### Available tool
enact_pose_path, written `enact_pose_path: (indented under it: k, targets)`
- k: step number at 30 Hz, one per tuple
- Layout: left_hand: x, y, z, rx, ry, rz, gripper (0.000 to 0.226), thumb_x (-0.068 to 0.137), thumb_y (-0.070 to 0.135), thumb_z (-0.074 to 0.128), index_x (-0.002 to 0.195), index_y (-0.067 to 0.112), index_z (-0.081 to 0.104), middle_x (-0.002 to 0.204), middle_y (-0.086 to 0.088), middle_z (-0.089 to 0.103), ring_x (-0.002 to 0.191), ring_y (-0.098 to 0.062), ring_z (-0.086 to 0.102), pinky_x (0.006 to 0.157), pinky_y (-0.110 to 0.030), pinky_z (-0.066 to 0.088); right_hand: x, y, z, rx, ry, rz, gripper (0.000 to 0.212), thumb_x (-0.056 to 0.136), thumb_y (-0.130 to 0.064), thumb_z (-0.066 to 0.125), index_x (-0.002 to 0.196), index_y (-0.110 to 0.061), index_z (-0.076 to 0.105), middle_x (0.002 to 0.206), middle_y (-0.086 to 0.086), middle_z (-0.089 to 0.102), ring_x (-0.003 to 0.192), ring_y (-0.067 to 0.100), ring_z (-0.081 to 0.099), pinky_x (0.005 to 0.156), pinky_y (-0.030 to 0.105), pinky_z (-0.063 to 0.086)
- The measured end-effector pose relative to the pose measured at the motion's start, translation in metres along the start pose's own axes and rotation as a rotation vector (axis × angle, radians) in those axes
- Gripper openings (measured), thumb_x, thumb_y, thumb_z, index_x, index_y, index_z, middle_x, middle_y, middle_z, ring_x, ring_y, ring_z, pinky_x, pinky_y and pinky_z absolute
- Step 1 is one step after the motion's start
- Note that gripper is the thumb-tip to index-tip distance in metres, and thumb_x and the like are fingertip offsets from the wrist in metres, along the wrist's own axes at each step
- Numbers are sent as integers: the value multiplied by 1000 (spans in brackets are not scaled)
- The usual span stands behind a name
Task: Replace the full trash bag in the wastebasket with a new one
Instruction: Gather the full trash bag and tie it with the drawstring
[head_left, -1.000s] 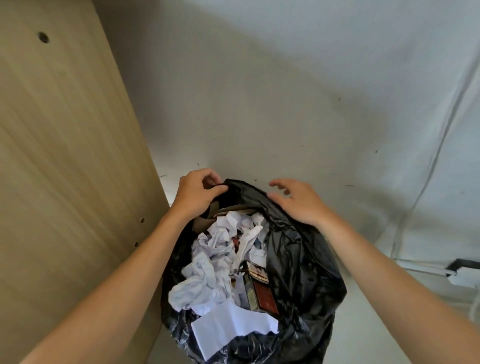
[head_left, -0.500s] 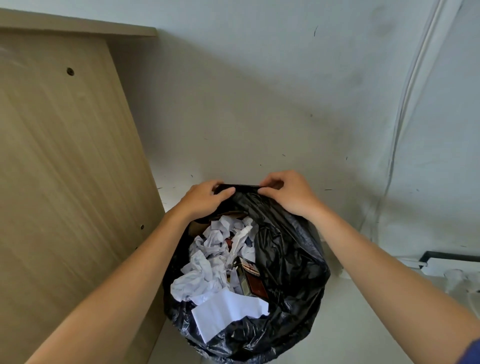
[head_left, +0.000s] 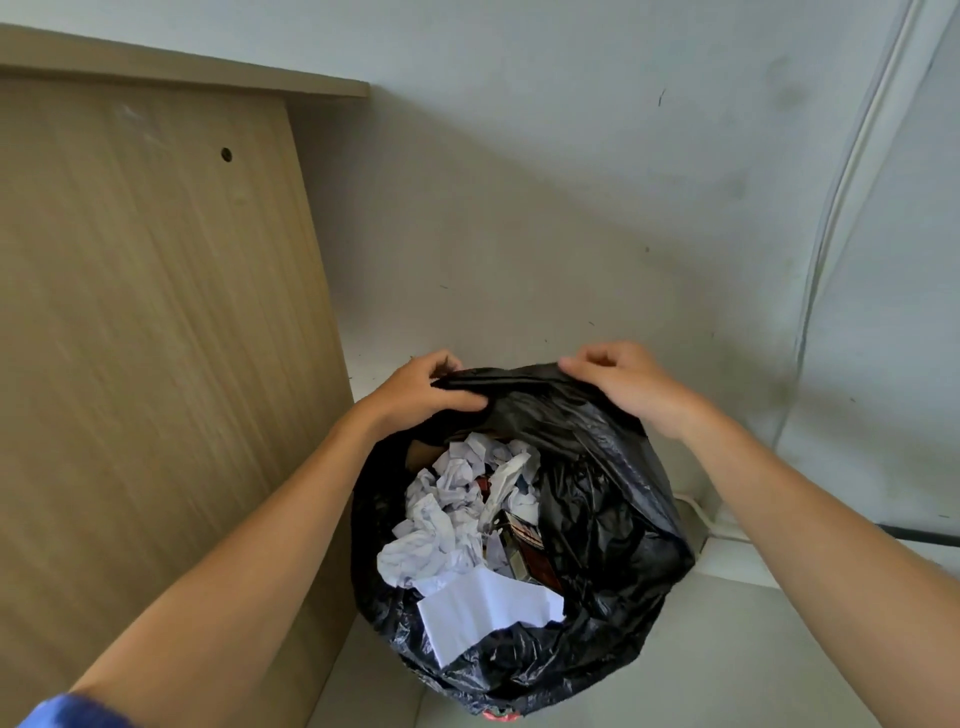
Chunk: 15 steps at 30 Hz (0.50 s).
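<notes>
A full black trash bag (head_left: 618, 525) sits low in the middle of the head view, its mouth open and stuffed with crumpled white paper (head_left: 457, 499) and a dark red box (head_left: 530, 551). My left hand (head_left: 421, 389) grips the far rim of the bag at its left side. My right hand (head_left: 623, 379) grips the same far rim further right, and the rim is stretched taut between them. The wastebasket is hidden by the bag, apart from a sliver of red (head_left: 498, 716) below the bag's bottom edge.
A tall wooden panel (head_left: 156, 364) stands close on the left, against the bag. A grey-white wall (head_left: 519, 234) rises behind. A white cable (head_left: 831, 208) runs down the wall on the right, and a white power strip (head_left: 727, 530) lies on the floor right of the bag.
Both hands closed on the bag's far rim and moved apart, pulling it taut. The view tilted upward, showing the top of the wooden panel.
</notes>
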<state>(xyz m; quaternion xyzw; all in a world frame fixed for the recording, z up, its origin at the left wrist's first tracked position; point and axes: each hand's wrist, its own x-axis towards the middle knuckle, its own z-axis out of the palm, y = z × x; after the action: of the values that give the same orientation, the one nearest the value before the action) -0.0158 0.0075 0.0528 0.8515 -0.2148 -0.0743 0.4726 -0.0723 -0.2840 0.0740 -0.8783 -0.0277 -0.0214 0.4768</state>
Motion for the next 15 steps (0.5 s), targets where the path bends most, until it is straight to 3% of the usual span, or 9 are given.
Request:
enact_pose_path:
  k: [3, 6, 8, 11, 15]
  targets:
    - [-11, -9, -9, 55, -40, -215, 92, 60, 97, 56, 126, 33, 61, 133, 5, 63, 125, -19, 58, 107, -40, 43, 0, -6, -2, 81, -33, -56, 27, 94, -52, 65, 86, -28, 74, 89, -8, 79, 84, 14, 74, 89, 36, 53]
    - [-19, -18, -17, 137, -135, -403, 113, 67, 104, 28, 151, 32, 48, 159, 0, 45, 147, -26, 39, 124, -50, 23, -5, -5, -7, 42, -129, -67, 25, 86, -57, 72, 92, -33, 78, 92, -9, 80, 85, 8, 75, 87, 31, 50]
    - [-25, -19, -21, 212, -119, -446, 104, 78, 96, 28, 146, 23, 56, 155, -6, 51, 142, -29, 46, 121, -47, 29, -8, -4, -12, 6, -171, -43, 29, 82, -61, 73, 94, -35, 79, 93, -11, 79, 88, 8, 74, 88, 31, 49]
    - [-30, -15, -27, 371, -29, -370, 75, 95, 74, 40, 118, 12, 74, 125, -11, 71, 114, -29, 65, 106, -44, 48, -12, 4, -20, -50, -229, 56, 33, 86, -55, 71, 99, -26, 80, 95, -4, 80, 96, 19, 74, 86, 33, 56]
    - [-29, -1, -32, 441, 43, -238, 53, 101, 63, 43, 106, 16, 67, 111, -5, 68, 106, -28, 62, 89, -39, 48, -21, 5, -24, -340, -387, 192, 23, 97, -32, 69, 95, -10, 72, 94, 9, 78, 79, 24, 76, 69, 38, 64]
